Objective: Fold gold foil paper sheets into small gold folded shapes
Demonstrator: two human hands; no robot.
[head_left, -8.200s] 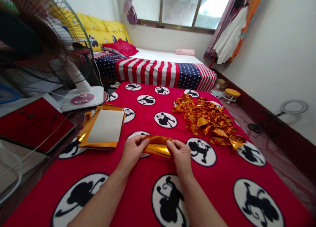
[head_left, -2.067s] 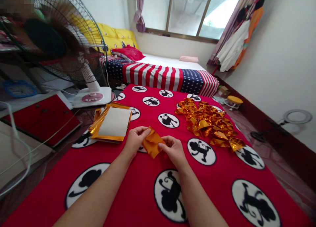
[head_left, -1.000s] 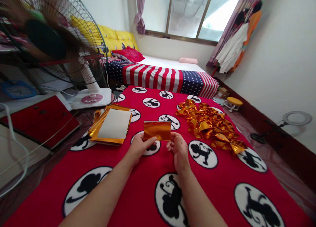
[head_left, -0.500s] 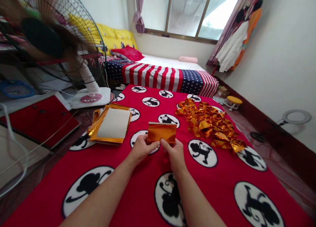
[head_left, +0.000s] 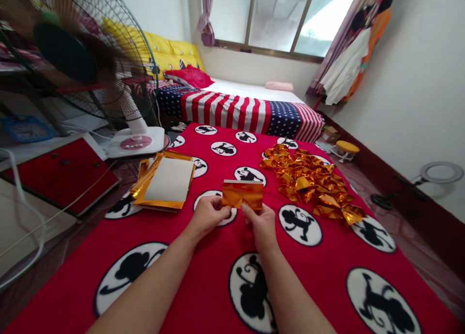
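A folded sheet of shiny gold foil paper [head_left: 242, 193] is held up over the red cloth, with a pale strip along its top edge. My left hand [head_left: 209, 215] grips its lower left corner, thumb in front and fingers partly hidden behind. On the right, my right hand [head_left: 262, 221] pinches the paper with the thumb pressed against its lower middle. A stack of gold-edged paper sheets [head_left: 169, 180], pale side up, lies left of my hands. Folded gold foil pieces [head_left: 308, 181] are heaped to the right.
Red cloth with monkey prints [head_left: 196, 295] covers the surface under my hands. A running fan [head_left: 136, 140] stands at the left beside a red panel [head_left: 61, 172]. Beyond is a bed with a striped cover [head_left: 232, 110]. A yellow stool [head_left: 347, 146] and ring light [head_left: 441, 172] are at right.
My right thumb has shifted slightly, and the foil paper's lower edge now looks creased near it. The whole view has moved a little.
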